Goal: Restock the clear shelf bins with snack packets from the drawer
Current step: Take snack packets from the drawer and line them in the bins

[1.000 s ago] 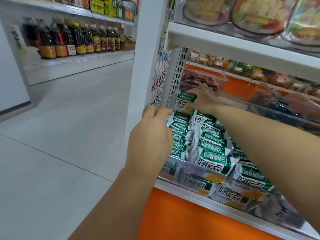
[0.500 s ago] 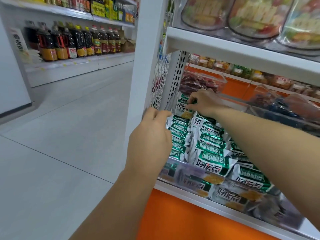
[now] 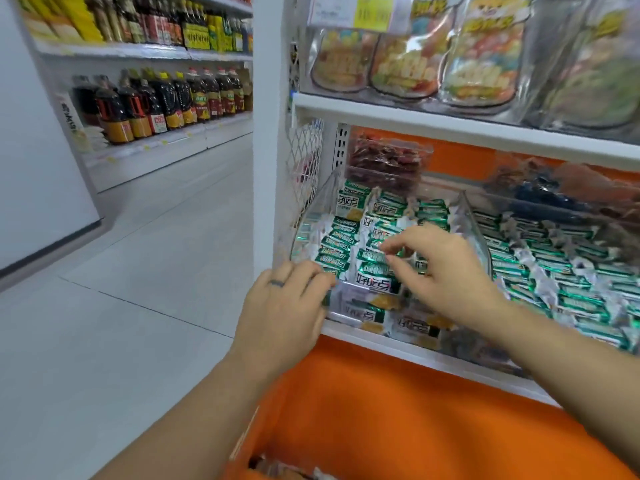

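Observation:
A clear shelf bin holds rows of green-and-white snack packets. One packet stands upright at its back left. My left hand, with a ring on one finger, curls its fingers over the bin's front-left rim, against the packets there. My right hand hovers over the middle rows with its fingers spread and loosely bent; thumb and forefinger are just above a packet and hold nothing I can make out. Below the shelf, the orange drawer is pulled out, with a few packets visible in it.
A second clear bin of green packets stands to the right. Behind is a bin of reddish snacks. Large snack bags fill the shelf above. A white post and the grey aisle floor lie left; bottles line the far shelves.
My right hand has let go of the packet at the back left of the bin and drawn back over the middle rows. My left hand stays at the bin's front-left corner.

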A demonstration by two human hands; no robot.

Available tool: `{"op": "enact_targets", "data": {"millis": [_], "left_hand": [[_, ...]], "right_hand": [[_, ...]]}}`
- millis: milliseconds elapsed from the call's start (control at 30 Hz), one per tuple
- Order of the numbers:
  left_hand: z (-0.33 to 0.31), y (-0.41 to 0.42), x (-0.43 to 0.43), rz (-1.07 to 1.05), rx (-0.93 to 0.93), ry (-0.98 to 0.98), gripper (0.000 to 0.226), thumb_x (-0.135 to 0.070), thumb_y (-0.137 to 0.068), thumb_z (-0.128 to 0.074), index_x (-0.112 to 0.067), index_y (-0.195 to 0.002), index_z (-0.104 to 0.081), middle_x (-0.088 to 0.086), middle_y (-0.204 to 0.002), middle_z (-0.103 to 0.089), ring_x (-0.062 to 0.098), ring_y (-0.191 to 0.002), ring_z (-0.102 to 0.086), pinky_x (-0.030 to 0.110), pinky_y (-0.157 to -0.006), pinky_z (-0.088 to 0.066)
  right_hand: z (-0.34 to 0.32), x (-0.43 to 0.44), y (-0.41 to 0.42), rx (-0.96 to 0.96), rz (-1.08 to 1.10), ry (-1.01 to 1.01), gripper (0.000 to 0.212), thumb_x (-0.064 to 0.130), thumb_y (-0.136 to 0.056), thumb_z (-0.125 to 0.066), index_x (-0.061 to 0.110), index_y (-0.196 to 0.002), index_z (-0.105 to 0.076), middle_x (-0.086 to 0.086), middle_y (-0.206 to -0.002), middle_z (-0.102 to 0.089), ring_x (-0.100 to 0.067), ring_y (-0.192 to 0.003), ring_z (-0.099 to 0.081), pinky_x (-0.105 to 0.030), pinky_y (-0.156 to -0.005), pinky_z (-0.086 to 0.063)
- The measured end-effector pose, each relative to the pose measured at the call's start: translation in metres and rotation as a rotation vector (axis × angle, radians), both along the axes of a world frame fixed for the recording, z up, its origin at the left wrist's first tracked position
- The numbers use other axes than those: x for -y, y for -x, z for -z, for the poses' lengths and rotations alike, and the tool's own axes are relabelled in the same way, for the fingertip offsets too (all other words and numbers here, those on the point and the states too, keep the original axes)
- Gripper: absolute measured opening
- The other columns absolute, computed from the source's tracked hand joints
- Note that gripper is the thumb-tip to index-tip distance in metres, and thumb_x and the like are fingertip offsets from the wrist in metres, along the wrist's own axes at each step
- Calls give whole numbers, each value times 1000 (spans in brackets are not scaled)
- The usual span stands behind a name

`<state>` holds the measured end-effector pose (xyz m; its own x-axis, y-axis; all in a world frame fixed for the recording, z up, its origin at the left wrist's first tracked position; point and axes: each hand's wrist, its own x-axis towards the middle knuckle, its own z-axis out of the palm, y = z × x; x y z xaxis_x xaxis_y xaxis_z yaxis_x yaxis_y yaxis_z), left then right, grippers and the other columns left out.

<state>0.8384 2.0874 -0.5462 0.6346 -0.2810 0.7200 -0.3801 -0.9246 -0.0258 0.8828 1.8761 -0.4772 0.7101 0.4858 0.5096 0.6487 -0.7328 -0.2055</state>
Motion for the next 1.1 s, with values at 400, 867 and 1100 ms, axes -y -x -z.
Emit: {"op": "enact_targets", "data": {"millis": [400, 867, 1100], "left_hand": [[68, 40, 70, 234, -768, -174, 27, -20, -94, -46, -26, -117, -59, -8, -110, -59, 18, -89, -62, 31, -71, -48], [164, 5, 79, 36, -1679, -496, 56, -33, -93, -59, -23, -143, -36, 4, -144, -43, 20, -124, -47, 23, -92, -39], [182, 13, 78, -70, -1953, -626, 59, -31, -76, -78, -24, -126, -48, -7, -102, -58, 16, -92, -58, 30, -75, -50]], "right_hand": [[135, 118, 98, -375, 50, 88, 16, 13, -86, -70, 22, -99, -69, 8, -91, -67, 5, -68, -42, -4, -64, -30], [225, 155, 78, -968, 135, 109, 23, 32, -96, -55, 27, -118, -58, 17, -93, -54, 2, -77, -47, -15, -64, -33], [242, 129, 85, -1218, -62, 228, 35, 33, -96, -54, 24, -129, -52, 9, -107, -57, -2, -79, -48, -23, -72, -37]]}}
